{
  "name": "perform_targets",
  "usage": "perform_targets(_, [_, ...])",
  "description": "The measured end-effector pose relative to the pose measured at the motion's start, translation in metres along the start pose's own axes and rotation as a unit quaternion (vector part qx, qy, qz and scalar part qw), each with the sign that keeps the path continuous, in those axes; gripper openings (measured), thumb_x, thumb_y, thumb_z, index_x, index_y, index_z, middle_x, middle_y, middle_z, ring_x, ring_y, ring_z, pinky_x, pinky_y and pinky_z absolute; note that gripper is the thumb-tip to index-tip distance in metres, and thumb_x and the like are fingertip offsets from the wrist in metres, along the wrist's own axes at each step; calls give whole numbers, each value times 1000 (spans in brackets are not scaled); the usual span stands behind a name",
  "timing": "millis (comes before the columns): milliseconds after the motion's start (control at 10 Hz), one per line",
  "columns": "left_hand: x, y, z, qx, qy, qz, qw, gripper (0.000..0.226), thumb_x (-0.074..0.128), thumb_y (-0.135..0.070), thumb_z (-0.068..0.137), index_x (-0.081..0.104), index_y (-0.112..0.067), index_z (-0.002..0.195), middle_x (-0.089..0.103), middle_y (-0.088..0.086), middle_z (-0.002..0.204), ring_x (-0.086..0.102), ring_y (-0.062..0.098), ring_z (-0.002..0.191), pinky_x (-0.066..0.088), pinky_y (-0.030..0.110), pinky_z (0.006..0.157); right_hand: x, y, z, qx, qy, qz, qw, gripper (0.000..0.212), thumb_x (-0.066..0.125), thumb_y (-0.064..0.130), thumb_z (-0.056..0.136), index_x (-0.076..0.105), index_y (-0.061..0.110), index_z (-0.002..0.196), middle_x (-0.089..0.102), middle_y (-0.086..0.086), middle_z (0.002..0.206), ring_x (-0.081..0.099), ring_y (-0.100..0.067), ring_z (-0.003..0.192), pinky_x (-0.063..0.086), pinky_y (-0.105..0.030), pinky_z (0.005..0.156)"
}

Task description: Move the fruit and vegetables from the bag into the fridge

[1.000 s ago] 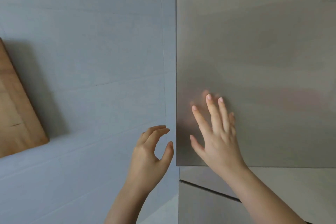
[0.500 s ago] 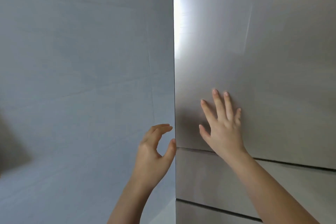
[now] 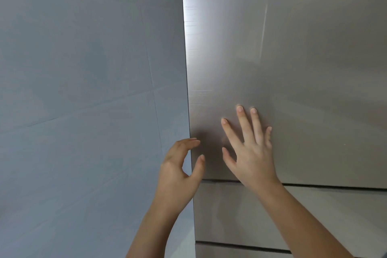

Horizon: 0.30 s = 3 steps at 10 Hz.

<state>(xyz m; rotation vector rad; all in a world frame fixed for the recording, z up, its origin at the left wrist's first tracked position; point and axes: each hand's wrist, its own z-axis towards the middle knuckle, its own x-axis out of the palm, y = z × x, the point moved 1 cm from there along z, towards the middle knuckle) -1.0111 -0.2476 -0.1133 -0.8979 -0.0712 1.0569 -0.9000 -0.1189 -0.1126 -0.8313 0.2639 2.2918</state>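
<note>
Right in front of you stands the fridge (image 3: 293,69). It is gray and shiny, and it fills the right half of what you see. Its left side sits against a pale blue tiled wall (image 3: 83,90).

Your right hand (image 3: 253,159) lies flat on the big top door (image 3: 314,111), near the door's bottom left corner. The fingers (image 3: 244,123) are straight and spread wide. They point up and press on the door. This hand is not holding anything.

Your left hand (image 3: 178,172) is at the left edge of the same door, just beside your right hand but not touching it. Its fingers are bent like a claw, and the thumb (image 3: 201,163) sticks up with a gap between it and the fingers. The fingertips reach over the door's edge. You cannot tell if this hand grabs the edge or only hangs close to it.

Under the top door runs a thin dark line (image 3: 335,186). Below that line is a lower panel (image 3: 240,216), and under it is one more dark line. The left edges of the top door and the lower panel line up. A bright strip of light (image 3: 194,27) shines down the top door's left edge.
</note>
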Motion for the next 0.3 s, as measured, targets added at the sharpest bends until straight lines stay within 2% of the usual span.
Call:
perform_targets(100, [2,-8,-3,4,4,4,1000,24,53,-37,79,52,-41,103,57,-19,113,47,-9,110,30,0,89,-9,1,0,0,3,11,1000,60,67,28,72,52,17,129,32,-13,149,22,-35,137,36,-65,91])
perform_targets(200, [1,-13,-7,26,10,38,999,31,47,-43,78,57,-34,106,56,-18,114,48,-5,110,30,3,91,-20,-1,-1,4,-9,33,999,51,55,34,76,58,13,123,43,-13,142,33,-34,132,35,-64,93])
perform_targets(300, [-4,-25,-13,65,-1,119,991,41,45,-41,80,61,-20,111,57,-10,116,48,4,110,36,18,93,-40,-2,-6,8,-17,48,999,52,43,39,78,61,11,117,54,-15,131,49,-37,121,37,-64,91])
